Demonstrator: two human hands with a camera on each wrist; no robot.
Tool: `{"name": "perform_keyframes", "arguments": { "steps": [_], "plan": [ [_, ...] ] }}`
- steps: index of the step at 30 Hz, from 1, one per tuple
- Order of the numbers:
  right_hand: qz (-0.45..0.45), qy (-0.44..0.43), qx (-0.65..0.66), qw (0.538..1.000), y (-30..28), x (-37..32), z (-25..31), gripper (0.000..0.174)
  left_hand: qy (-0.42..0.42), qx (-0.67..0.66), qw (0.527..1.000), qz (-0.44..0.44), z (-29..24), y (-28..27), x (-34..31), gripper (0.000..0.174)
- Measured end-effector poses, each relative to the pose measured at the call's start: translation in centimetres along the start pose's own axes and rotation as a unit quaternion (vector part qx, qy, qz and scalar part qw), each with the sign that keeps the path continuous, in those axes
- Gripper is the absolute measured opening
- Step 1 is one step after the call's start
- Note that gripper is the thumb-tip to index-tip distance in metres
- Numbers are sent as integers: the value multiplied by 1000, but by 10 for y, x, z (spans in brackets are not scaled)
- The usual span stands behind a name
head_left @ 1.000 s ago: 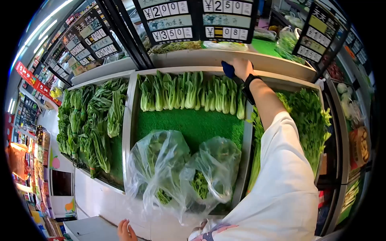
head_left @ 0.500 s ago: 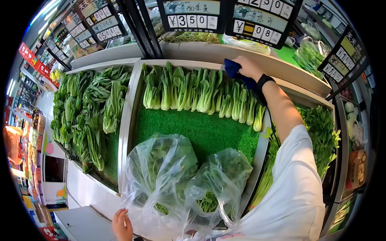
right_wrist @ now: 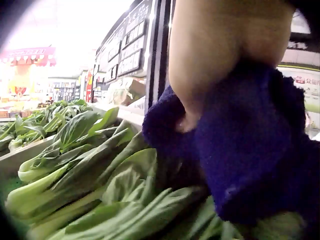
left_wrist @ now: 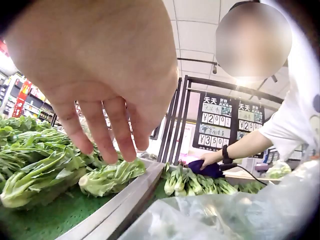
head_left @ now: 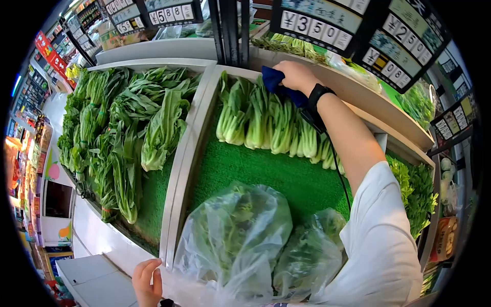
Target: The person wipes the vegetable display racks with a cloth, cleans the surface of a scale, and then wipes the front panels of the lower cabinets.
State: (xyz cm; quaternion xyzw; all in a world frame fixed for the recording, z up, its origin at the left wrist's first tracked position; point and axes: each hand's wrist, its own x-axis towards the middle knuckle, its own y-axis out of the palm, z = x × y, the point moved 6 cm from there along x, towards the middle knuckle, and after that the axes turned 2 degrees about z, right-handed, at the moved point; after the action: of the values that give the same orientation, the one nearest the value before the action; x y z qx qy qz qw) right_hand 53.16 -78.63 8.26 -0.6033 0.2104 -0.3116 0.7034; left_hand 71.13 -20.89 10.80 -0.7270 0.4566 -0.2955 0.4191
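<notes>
Clearly, a vegetable display stand fills most of the head view, its metal divider slanting between compartments lined with green turf. Left of that divider lie leafy greens, heaped with leaves toward the back. In the middle compartment, a row of bok choy lines the back, pale stalk ends toward the front. Nearer the person are 2 clear plastic bags with greens inside: a bigger bag on the left and a smaller bag just beside it. Above the back rim hang 2 black price boards, a nearer board showing 350 and another board showing 250 and 08. Leafy celery sits at the right. A dark blue cloth is at the middle compartment's back rim, over the bok choy leaves; whether it touches them I cannot tell. The right hand grips this cloth, a digit pressed into its folds. Near the divider's front end, the left hand hangs with relaxed fingers slightly apart. A black wristband circles the right wrist.
</notes>
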Motion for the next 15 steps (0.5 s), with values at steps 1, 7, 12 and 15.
{"name": "perform_keyframes", "arguments": {
  "steps": [1,7,12,15],
  "plan": [
    [4,-2,3,1000,2,13,10,36,1,-24,1000,5,10,-3,14,22],
    [-32,-95,-25,995,18,82,61,29,-27,-68,997,-6,70,-15,50,19],
    [-24,-130,-69,989,31,125,97,36,-79,-104,991,10,114,-17,48,16],
    [1,-136,-83,987,26,126,95,43,-85,-108,990,13,127,-20,45,16]
  ]
}}
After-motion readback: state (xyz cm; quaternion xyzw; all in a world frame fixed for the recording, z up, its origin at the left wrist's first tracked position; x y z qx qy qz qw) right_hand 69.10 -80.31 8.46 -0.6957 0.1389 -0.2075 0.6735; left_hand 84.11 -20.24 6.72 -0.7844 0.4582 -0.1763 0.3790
